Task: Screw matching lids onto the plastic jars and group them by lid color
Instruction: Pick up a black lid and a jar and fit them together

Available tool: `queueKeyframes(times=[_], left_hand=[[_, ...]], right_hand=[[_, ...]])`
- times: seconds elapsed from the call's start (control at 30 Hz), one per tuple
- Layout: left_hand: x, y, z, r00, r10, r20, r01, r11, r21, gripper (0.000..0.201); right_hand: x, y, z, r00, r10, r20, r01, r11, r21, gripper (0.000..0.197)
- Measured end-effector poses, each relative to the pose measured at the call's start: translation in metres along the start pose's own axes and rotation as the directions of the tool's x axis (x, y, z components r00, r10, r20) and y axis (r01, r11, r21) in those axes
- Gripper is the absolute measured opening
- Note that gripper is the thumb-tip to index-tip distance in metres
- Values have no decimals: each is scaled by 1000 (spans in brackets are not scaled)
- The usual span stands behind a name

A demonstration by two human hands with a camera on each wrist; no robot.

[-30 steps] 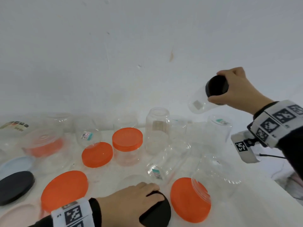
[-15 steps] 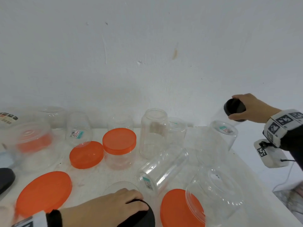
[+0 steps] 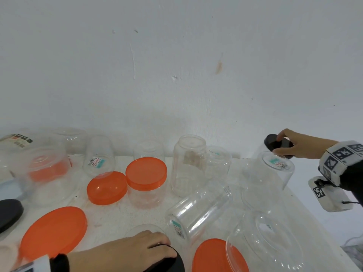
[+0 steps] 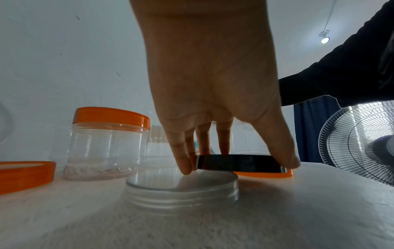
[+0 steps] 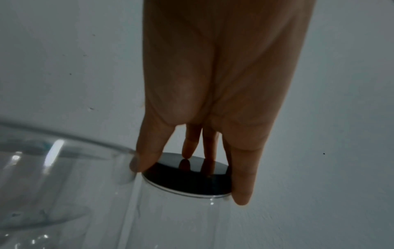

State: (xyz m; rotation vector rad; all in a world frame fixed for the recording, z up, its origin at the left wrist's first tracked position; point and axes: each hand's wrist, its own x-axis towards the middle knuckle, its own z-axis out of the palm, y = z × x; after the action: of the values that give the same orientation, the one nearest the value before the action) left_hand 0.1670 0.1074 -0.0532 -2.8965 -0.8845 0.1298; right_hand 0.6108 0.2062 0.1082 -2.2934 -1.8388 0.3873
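Note:
My right hand (image 3: 282,144) grips the black lid (image 3: 274,143) of a clear jar (image 5: 170,219) at the table's far right corner, thumb and fingers round the lid's rim (image 5: 192,170). The jar's body is mostly hidden behind an upturned clear jar (image 3: 269,171), so I cannot tell whether it stands on the table. At the near edge my left hand (image 3: 155,246) pinches a second black lid (image 4: 238,164) between fingers and thumb. That lid is tilted just above a clear lid (image 4: 181,185) lying on the table.
An orange-lidded jar (image 3: 146,173) stands mid-table with loose orange lids (image 3: 107,188) (image 3: 54,230) (image 3: 218,256) around it. Several clear jars stand upturned; one lies on its side (image 3: 198,211). Another black lid (image 3: 8,213) lies at the left edge. The table's right edge (image 3: 314,216) runs close by the right wrist.
My right hand has brought the black-lidded jar down from mid-air to the far right corner, turning it upright. My left hand has stayed on its black lid.

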Motion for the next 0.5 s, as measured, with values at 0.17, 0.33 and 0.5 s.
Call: queueKeyframes(times=[0.17, 0.33, 0.5], left_hand=[[1, -2, 0, 997, -5, 73, 15, 991, -136, 37], [-2, -3, -7, 996, 71, 50, -62, 985, -164, 49], [-4, -3, -1, 993, 57, 99, -27, 959, -281, 51]], right_hand=[[-5, -21, -2, 996, 8, 93, -5, 999, -32, 33], [-20, -36, -2, 989, 110, 102, -96, 986, -135, 65], [-38, -48, 0, 971, 170, 170, -123, 958, -259, 97]])
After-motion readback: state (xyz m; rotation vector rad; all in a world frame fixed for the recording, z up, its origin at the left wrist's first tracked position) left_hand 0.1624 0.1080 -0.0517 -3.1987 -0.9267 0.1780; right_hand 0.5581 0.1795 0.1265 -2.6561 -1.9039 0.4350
